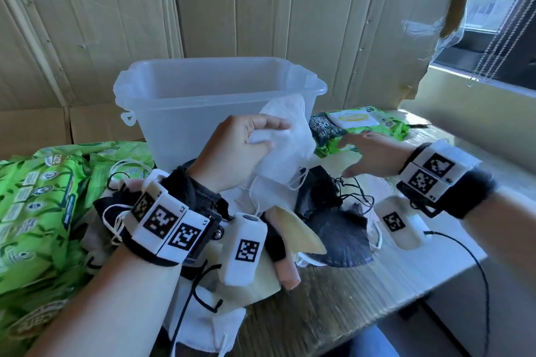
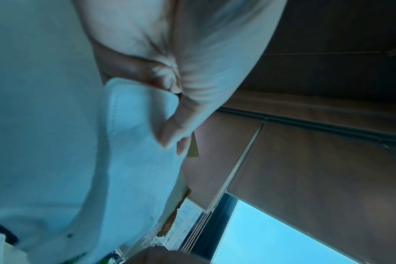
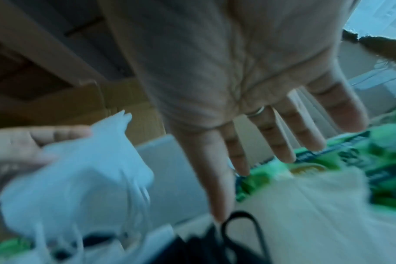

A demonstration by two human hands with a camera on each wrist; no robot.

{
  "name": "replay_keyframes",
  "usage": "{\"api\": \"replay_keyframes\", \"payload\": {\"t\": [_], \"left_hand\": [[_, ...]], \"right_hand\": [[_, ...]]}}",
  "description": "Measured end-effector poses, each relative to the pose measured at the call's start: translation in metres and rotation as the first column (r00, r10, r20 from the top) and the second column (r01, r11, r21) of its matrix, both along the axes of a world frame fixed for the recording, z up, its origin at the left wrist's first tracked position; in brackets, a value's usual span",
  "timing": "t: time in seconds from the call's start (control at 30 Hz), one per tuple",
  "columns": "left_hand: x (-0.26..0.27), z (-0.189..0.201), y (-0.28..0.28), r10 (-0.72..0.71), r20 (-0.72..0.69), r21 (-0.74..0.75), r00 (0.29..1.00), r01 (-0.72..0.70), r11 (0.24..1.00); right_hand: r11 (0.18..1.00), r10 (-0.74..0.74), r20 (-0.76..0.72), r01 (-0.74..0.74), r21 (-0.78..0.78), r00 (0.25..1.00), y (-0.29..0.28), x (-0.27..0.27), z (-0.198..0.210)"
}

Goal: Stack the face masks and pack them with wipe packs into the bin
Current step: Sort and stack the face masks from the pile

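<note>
Fingers (image 1: 261, 127) gripping crumpled mask (image 1: 287, 151) (soft, white)

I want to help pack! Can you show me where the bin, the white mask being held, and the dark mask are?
clear plastic bin (image 1: 179, 113): head view, front wall.
white face mask (image 1: 285, 151): head view, middle of its cloth.
dark face mask (image 1: 342, 238): head view, its rounded front.

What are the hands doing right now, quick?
Left hand: closed, gripping a white face mask.
Right hand: open, fingers spread, holding nothing, above the masks near a green wipe pack.
</note>
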State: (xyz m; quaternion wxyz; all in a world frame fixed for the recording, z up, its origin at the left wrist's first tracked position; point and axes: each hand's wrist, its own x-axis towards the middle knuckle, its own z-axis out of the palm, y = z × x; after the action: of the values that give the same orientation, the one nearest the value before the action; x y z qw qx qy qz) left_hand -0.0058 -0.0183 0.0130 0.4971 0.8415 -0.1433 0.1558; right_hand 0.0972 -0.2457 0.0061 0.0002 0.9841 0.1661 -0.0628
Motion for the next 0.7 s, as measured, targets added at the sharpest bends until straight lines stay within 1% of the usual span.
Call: {"api": "replay_keyframes", "payload": {"t": [0.03,0.13,0.2,0.33,0.43,0.47,0.53,0.57,0.63,0.67,0.7], "left_hand": [[0.0,0.0,-0.001,0.004,0.012,-0.001,1.0,-0.004,1.0],[-0.003,0.0,-0.002,0.01,0.02,0.012,1.0,-0.01,1.0],[-0.005,0.002,-0.002,0.016,0.019,0.049,1.0,-0.017,0.999],[-0.003,0.001,0.0,0.032,0.024,0.083,0.999,-0.034,0.996],[-0.001,-0.001,0.003,0.05,-0.006,0.091,0.999,-0.049,0.995],[0.0,-0.002,0.003,0.059,-0.011,0.082,0.998,-0.058,0.995],[0.001,-0.003,0.004,0.082,-0.024,0.084,0.996,-0.079,0.993],[0.002,-0.003,0.003,0.091,-0.035,0.101,0.995,-0.087,0.991],[0.005,-0.006,0.002,0.092,-0.062,0.099,0.994,-0.085,0.991],[0.006,-0.006,0.001,0.077,-0.078,0.061,0.994,-0.072,0.996],[0.005,-0.006,-0.001,0.053,-0.089,0.007,0.995,-0.052,0.999]], "right_hand": [[0.999,-0.026,-0.048,0.024,-0.035,0.999,0.0,0.002,-0.009],[0.998,-0.054,-0.102,0.053,-0.016,0.993,0.004,0.002,-0.027],[0.998,-0.053,-0.071,0.054,0.011,0.996,0.008,0.0,-0.031],[0.997,-0.041,0.019,0.039,0.064,0.999,0.015,0.0,-0.021],[0.994,-0.049,0.07,0.042,0.104,0.996,0.013,-0.002,-0.003],[0.988,-0.071,0.106,0.055,0.142,0.992,0.012,-0.003,0.007],[0.949,-0.157,0.226,0.083,0.305,0.961,0.01,-0.008,0.029],[0.906,-0.212,0.301,0.071,0.418,0.93,0.009,-0.011,0.041],[0.785,-0.309,0.435,-0.032,0.618,0.846,0.013,-0.019,0.057],[0.747,-0.324,0.481,-0.092,0.658,0.814,0.017,-0.025,0.061],[0.733,-0.313,0.506,-0.133,0.667,0.804,0.023,-0.03,0.061]]}}
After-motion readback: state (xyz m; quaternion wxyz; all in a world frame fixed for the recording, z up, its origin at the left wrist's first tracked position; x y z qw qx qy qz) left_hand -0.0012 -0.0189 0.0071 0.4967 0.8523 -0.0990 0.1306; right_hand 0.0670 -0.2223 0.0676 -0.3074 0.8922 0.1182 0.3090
